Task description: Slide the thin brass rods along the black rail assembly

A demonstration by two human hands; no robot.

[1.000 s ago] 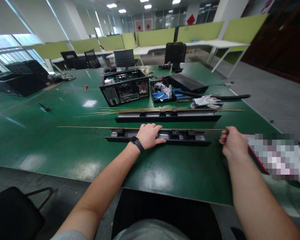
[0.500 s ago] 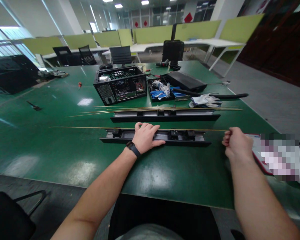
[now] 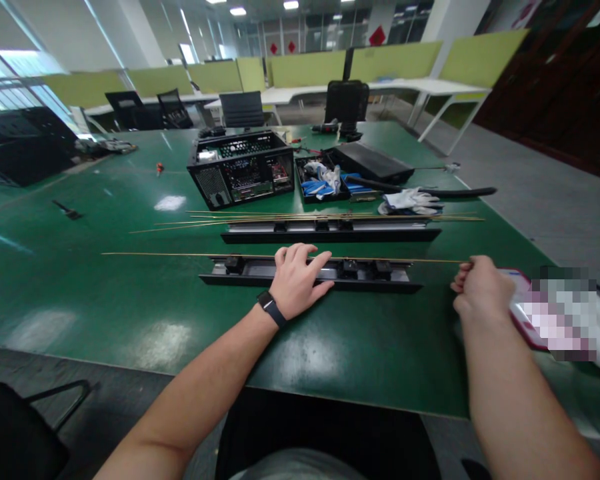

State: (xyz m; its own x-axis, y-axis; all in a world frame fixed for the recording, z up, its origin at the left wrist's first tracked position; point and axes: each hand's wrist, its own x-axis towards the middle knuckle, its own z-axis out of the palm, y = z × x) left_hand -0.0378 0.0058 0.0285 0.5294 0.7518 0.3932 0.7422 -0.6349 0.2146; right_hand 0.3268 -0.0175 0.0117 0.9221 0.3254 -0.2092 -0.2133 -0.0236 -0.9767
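A long black rail [image 3: 370, 273] lies across the green table [image 3: 130, 300] in front of me. My left hand [image 3: 297, 280], with a dark watch at the wrist, rests flat on the middle of that rail, fingers spread. A thin brass-coloured rod [image 3: 180, 255] runs along the rail's far edge. My right hand [image 3: 480, 288] is closed in a pinch on the rod's right end, just past the rail.
A second black rail [image 3: 330, 233] with several more thin rods [image 3: 260, 219] lies behind. Further back stand an open computer case [image 3: 240, 170], a tray of tools [image 3: 325, 181], a flat black box [image 3: 373, 162] and white gloves [image 3: 410, 200]. Office chairs and desks line the room's far side.
My right hand has drawn the rod's end a little to the right. My left hand has shifted slightly right along the rail.
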